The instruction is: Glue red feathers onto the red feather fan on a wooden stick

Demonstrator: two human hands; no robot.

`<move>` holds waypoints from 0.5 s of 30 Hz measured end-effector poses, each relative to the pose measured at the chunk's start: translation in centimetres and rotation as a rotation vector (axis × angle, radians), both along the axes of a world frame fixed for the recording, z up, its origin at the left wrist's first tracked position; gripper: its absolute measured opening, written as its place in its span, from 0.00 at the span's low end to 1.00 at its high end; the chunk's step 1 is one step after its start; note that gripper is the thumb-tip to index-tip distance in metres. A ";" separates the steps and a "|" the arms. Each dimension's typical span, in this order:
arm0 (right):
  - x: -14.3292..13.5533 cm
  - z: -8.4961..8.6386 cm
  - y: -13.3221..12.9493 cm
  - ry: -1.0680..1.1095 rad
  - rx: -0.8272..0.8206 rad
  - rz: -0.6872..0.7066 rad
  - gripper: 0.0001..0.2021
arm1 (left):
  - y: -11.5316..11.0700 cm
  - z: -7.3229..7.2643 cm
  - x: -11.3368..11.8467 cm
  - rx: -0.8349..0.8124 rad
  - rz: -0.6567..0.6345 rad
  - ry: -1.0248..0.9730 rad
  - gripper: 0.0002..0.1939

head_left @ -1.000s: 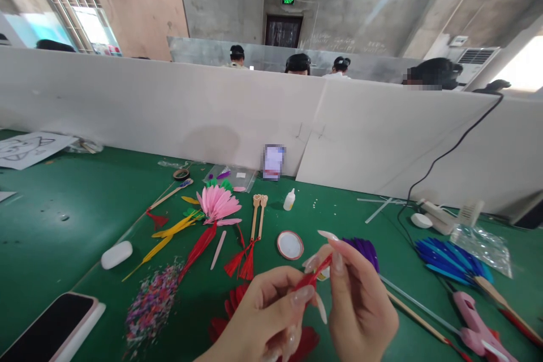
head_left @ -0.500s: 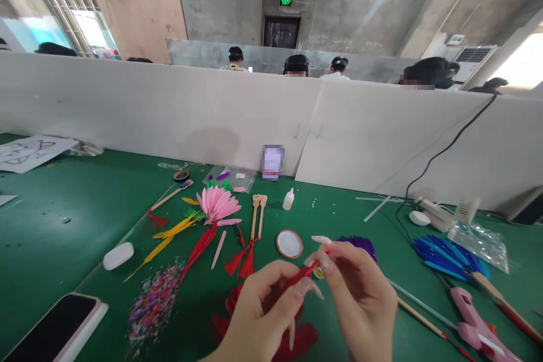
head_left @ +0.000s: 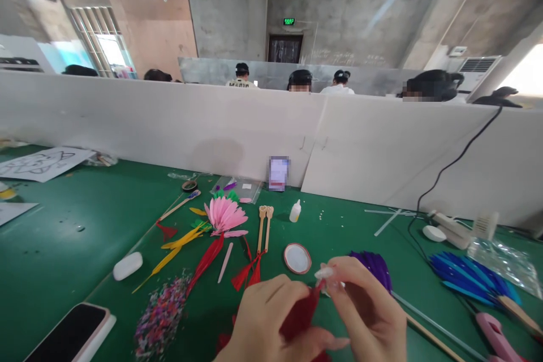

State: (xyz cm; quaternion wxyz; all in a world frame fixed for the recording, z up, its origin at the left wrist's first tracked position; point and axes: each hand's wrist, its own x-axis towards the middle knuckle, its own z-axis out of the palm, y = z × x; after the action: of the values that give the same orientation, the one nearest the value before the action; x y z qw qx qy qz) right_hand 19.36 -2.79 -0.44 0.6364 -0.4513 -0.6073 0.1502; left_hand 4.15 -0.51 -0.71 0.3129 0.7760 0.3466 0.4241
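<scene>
My left hand (head_left: 267, 317) is curled around a red feather (head_left: 302, 311) low in the middle of the head view. At the feather's upper end, my right hand (head_left: 367, 305) pinches the tip between thumb and forefinger. Part of the feather is covered by my fingers. More red feathers lie on the table under my left hand, mostly hidden. Just beyond my hands sits a round white lid (head_left: 297, 258) with a reddish rim. A fan of purple feathers (head_left: 375, 268) lies behind my right hand.
Pink feathers (head_left: 227, 215), yellow feathers (head_left: 182, 246), two wooden sticks with red tassels (head_left: 265, 229) and a glue bottle (head_left: 295, 211) lie on the green table. Blue feathers (head_left: 473, 277) and a pink glue gun (head_left: 494, 336) are right. A phone (head_left: 70, 334) lies left. A white partition (head_left: 148, 119) stands behind.
The view has tilted up slightly and shifted left. My left hand has turned, its back now facing more upward, with the red feather wider between my hands. The right hand still pinches the tip.
</scene>
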 end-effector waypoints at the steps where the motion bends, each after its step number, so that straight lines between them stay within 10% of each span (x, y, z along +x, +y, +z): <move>1: 0.1 -0.1 0.0 -0.020 0.013 -0.002 0.09 | 0.2 0.0 -0.1 0.021 -0.033 0.065 0.09; 7: -0.4 -0.8 0.0 0.010 0.031 -0.091 0.07 | 0.8 -0.7 -0.3 0.068 -0.157 0.252 0.11; 15: -2.1 -2.6 0.4 0.213 -0.041 -0.251 0.13 | 1.5 -4.9 -0.1 0.014 -0.104 0.033 0.14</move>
State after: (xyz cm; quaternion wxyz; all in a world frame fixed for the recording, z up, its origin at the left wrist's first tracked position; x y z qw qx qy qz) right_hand 17.29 -2.38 -3.02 0.7017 -0.5180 -0.4719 0.1289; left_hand 4.06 1.04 -5.64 0.3231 0.8020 0.3081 0.3968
